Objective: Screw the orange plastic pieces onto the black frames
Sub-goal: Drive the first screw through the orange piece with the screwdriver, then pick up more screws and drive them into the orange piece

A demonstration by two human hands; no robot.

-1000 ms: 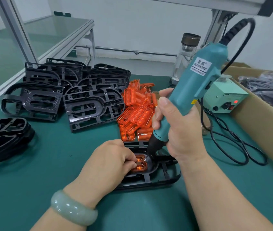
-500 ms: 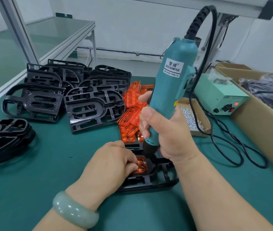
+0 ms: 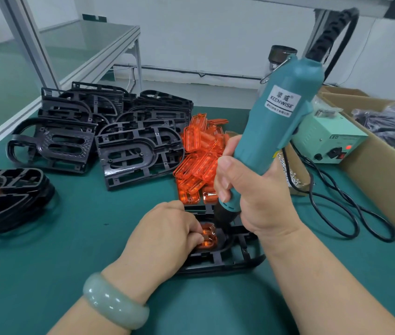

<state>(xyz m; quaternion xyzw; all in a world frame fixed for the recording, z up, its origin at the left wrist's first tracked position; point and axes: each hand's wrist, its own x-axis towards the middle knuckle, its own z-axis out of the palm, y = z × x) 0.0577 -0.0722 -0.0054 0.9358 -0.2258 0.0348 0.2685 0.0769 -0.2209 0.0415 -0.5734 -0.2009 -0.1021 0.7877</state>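
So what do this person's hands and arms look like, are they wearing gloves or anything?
No gloves: the left hand and the right hand are both bare, and no sleeves show on either forearm as far as the picture reaches. The only thing worn is a smooth, glossy, pale green bangle, stone-like in look, round the left wrist. No ring or watch shows.

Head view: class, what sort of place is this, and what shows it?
Most likely a factory assembly station: stacks of identical black frames, a heap of orange plastic pieces, and a corded electric screwdriver in the right hand.
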